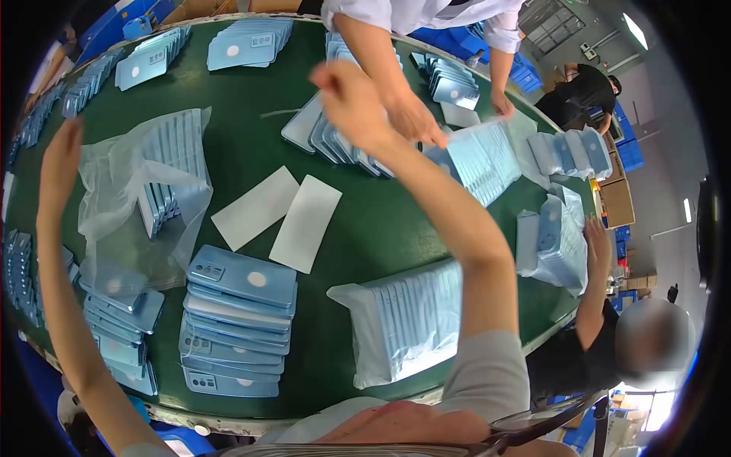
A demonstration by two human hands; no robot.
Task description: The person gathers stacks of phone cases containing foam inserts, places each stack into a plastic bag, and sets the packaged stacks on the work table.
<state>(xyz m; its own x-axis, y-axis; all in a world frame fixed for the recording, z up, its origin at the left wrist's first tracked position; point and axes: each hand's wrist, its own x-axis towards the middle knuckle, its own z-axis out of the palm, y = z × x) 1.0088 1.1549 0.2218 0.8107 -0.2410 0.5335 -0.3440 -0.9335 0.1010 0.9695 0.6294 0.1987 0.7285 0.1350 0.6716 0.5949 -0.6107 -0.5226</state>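
My left hand (61,156) is raised at the far left, beside a clear plastic bag (106,179) spread around a stack of blue phone-like panels (179,141). Its fingers point up and are too unclear to read. My right hand (350,103) is lifted over the upper middle, above a fanned row of blue panels (331,141); motion smears its bent fingers. Two white rectangular sheets (255,207) lie in the middle. Below them a tall pile of blue panels (240,278) overlaps downward. A wrapped bundle (415,320) sits under my right forearm.
Across the green table (381,228), a person in white sleeves has both hands (415,118) at a wrapped stack (483,156). At the right, a co-worker's hand (598,244) touches another wrapped bundle (560,236). More panel piles (152,59) line the far and left edges.
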